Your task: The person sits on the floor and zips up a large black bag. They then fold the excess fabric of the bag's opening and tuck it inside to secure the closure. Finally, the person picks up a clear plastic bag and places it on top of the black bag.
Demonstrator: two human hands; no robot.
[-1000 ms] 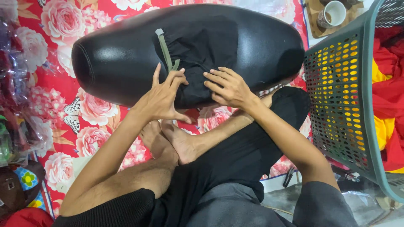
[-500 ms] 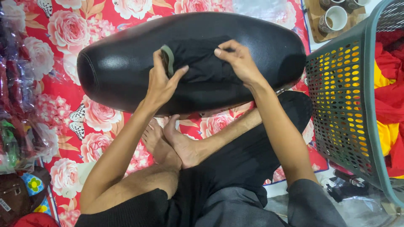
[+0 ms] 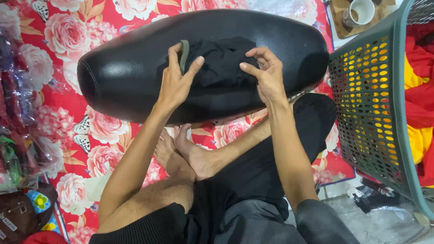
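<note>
- We sit on the floor with our legs crossed and our bare feet (image 3: 187,153) tucked in front of us
- A big shiny black cushion (image 3: 113,77), long and round like an egg, lies on a red mat with pink flowers (image 3: 63,31), just past our feet
- A black cloth (image 3: 224,63) lies bunched up on top of the cushion, near its middle
- Our left hand (image 3: 174,83) rests on the left side of the cloth. Its fingers are bent and they pinch the cloth, with a dull green strap (image 3: 184,55) under them
- Our right hand (image 3: 266,74) is on the right side of the cloth. Its fingers curl in and pinch the edge of the cloth
- So both hands grip the same cloth, one at each side, and the cloth is between them
- A green plastic basket (image 3: 370,108) with lots of little holes stands to our right, close to the cushion. Red and yellow cloth (image 3: 418,90) is inside it
- A white cup (image 3: 361,11) sits on a small brown tray (image 3: 340,20) at the top, past the end of the cushion
- Some things in clear plastic bags (image 3: 18,135) lie at the left edge of the mat. We cannot tell what is in them
</note>
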